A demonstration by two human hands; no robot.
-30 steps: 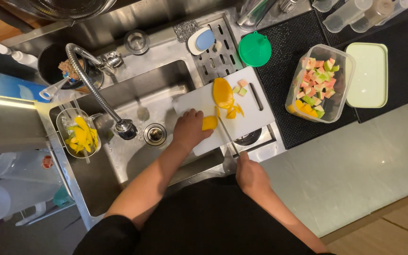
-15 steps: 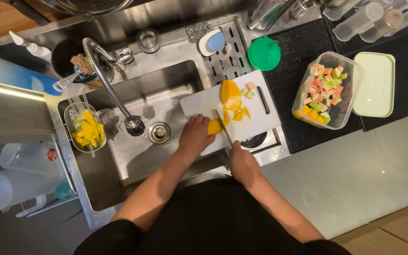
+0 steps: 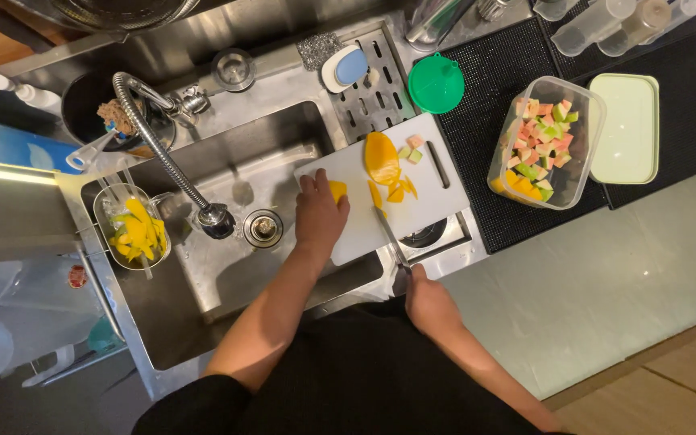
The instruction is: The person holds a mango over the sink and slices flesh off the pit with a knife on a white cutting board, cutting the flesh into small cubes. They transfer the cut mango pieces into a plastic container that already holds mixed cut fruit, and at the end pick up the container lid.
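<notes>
While the white cutting board (image 3: 445, 189) lies across the right end of the steel sink (image 3: 227, 266), the left hand (image 3: 320, 213) rests palm-down on the board's left part, fingers close together and pressed over a yellow mango piece (image 3: 337, 190) that shows only at the fingertips. The right hand (image 3: 428, 302) sits at the near edge of the board, closed around the handle of a knife (image 3: 388, 234), whose blade points toward the far side and lies just right of the covered piece. Farther along the board lie a large mango half (image 3: 381, 157), several thin yellow slices (image 3: 400, 192) and two small pale cubes (image 3: 410, 149). To the right, on a black mat (image 3: 485, 161), stands a clear container (image 3: 545, 145) of mixed fruit cubes, with a pale green lid (image 3: 626, 129) beside it. A green round lid (image 3: 436, 83) lies at the board's far edge. Left of the sink drain, a small strainer basket (image 3: 132, 229) holds yellow peel.
</notes>
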